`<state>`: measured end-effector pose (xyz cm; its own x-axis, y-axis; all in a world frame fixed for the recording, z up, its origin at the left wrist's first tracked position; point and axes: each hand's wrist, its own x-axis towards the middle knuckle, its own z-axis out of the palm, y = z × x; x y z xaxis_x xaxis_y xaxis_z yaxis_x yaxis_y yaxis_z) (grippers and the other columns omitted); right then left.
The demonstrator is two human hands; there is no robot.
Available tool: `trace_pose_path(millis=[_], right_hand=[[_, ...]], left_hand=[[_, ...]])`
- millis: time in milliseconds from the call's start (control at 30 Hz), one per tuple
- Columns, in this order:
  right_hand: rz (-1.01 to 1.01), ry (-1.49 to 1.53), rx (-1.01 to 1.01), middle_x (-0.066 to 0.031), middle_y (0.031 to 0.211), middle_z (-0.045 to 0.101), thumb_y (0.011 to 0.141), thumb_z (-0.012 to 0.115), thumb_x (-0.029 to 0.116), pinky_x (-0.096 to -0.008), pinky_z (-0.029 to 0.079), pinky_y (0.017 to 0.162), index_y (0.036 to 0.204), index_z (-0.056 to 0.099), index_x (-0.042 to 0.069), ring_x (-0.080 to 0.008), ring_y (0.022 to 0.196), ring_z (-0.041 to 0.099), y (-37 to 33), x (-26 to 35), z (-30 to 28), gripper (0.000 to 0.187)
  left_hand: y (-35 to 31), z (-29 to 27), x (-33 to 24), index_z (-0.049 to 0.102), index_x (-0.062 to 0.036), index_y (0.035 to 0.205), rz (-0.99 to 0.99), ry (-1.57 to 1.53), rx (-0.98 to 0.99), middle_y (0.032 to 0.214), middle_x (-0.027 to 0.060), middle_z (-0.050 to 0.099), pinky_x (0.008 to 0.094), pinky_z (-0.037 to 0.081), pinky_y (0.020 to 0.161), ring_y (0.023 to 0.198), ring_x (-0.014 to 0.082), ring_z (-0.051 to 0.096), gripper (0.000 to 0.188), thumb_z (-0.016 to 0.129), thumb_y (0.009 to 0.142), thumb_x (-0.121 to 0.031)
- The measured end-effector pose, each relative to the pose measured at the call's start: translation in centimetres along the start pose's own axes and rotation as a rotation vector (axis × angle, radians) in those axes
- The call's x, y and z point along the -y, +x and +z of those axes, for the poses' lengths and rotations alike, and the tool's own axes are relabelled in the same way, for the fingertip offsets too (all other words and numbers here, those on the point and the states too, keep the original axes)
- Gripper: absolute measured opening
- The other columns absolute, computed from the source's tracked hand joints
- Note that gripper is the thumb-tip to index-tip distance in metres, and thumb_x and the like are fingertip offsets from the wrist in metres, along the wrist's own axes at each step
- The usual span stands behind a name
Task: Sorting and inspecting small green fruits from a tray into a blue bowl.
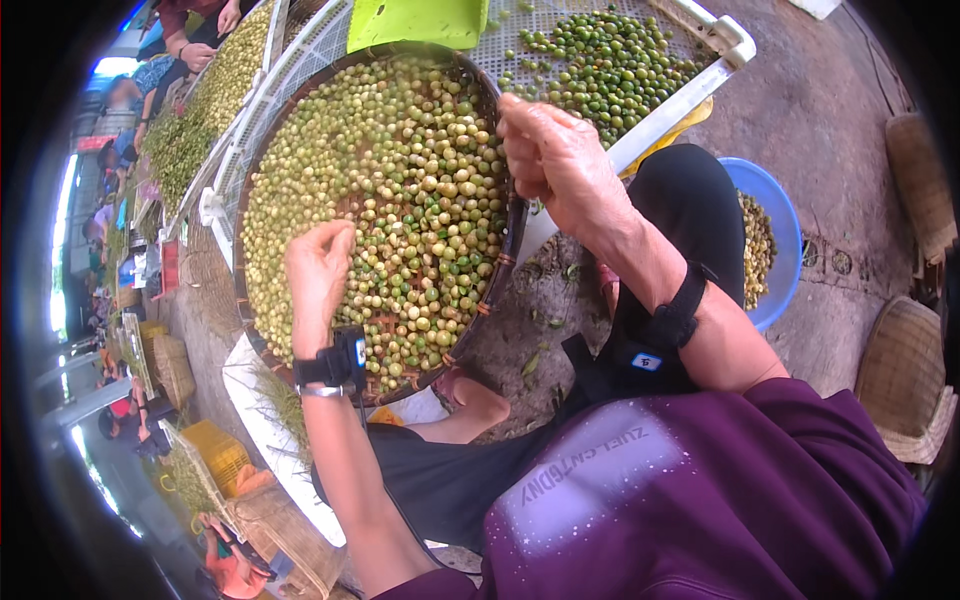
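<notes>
A wide, round woven tray point(508, 262) holds a deep layer of small, round, yellow-green fruits point(430, 210). My left hand point(318, 262) is over the fruits at the tray's near left, fingers curled inward; whatever is in them, if anything, is hidden. At the tray's right rim is my right hand point(565, 165), fingers bent and thumb pressed to them; I cannot make out what they hold. Just beyond that hand lie darker green fruits point(615, 70) on a white mesh rack point(690, 90), which also stands under the woven tray.
A lime-green scoop point(418, 22) lies on the rack at the far side. To my right, a blue basin point(785, 280) holds more fruits beside my knee. Wicker baskets point(905, 370) stand at the far right. Along the left, other people work at more fruit-covered racks point(215, 110).
</notes>
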<state>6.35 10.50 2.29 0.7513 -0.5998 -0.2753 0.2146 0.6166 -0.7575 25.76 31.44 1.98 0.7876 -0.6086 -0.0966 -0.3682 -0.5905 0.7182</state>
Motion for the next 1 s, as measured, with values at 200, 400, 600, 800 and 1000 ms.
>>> trace_pose_path(millis=[200, 400, 600, 800, 1000], right_hand=[[0.217, -0.345, 0.954, 0.0085, 0.065, 0.05, 0.08, 0.07, 0.007, -0.0167, 0.037, 0.052, 0.097, 0.065, 0.002, -0.0012, 0.06, 0.047, -3.1, 2.7, -0.4, 0.018], [0.428, -0.209, 1.113, 0.0078, 0.064, 0.048, 0.078, 0.071, 0.004, -0.0193, 0.035, 0.05, 0.102, 0.063, 0.0, -0.0018, 0.057, 0.044, -3.9, 2.1, -0.7, 0.026], [0.284, -0.024, 0.75, 0.0052, 0.063, 0.043, 0.091, 0.056, 0.025, -0.0189, 0.024, 0.043, 0.095, 0.06, 0.002, -0.0038, 0.05, 0.034, -2.2, 1.3, -0.6, 0.023], [0.276, 0.274, 0.484, 0.0072, 0.064, 0.03, 0.095, 0.043, 0.044, -0.0195, 0.022, 0.044, 0.086, 0.053, 0.009, -0.0043, 0.051, 0.027, -1.0, 1.1, 0.0, 0.037], [0.207, 0.278, 0.359, 0.0073, 0.067, 0.03, 0.094, 0.046, 0.042, -0.0196, 0.023, 0.046, 0.088, 0.054, 0.009, -0.0042, 0.052, 0.027, -0.3, 0.8, -0.1, 0.034]], left_hand=[[-6.9, -0.9, -6.2, 0.069, 0.0009, 0.082, -0.118, -0.227, 0.463, 0.069, 0.002, 0.064, 0.022, 0.043, 0.054, 0.06, 0.0059, 0.055, 0.011, 0.073, 0.076, -0.007], [-8.0, -0.4, -6.5, 0.068, 0.0013, 0.081, -0.078, -0.259, 0.587, 0.066, -0.0002, 0.061, 0.0222, 0.045, 0.058, 0.062, 0.0088, 0.057, 0.007, 0.07, 0.078, -0.004], [-8.4, -0.4, -9.1, 0.067, 0.0011, 0.073, -0.206, -0.183, 0.765, 0.059, -0.0011, 0.058, 0.0226, 0.042, 0.051, 0.055, 0.0057, 0.052, 0.013, 0.071, 0.079, -0.01], [-3.6, -1.5, -4.9, 0.068, -0.0039, 0.077, -0.269, -0.131, 0.302, 0.064, -0.0031, 0.057, 0.0194, 0.037, 0.046, 0.053, 0.003, 0.047, 0.018, 0.069, 0.083, -0.021], [-0.7, 0.0, -0.8, 0.069, -0.0019, 0.096, -0.179, -0.053, 0.169, 0.073, 0.0013, 0.063, 0.0224, 0.045, 0.052, 0.06, 0.0074, 0.054, 0.022, 0.068, 0.081, -0.019]])
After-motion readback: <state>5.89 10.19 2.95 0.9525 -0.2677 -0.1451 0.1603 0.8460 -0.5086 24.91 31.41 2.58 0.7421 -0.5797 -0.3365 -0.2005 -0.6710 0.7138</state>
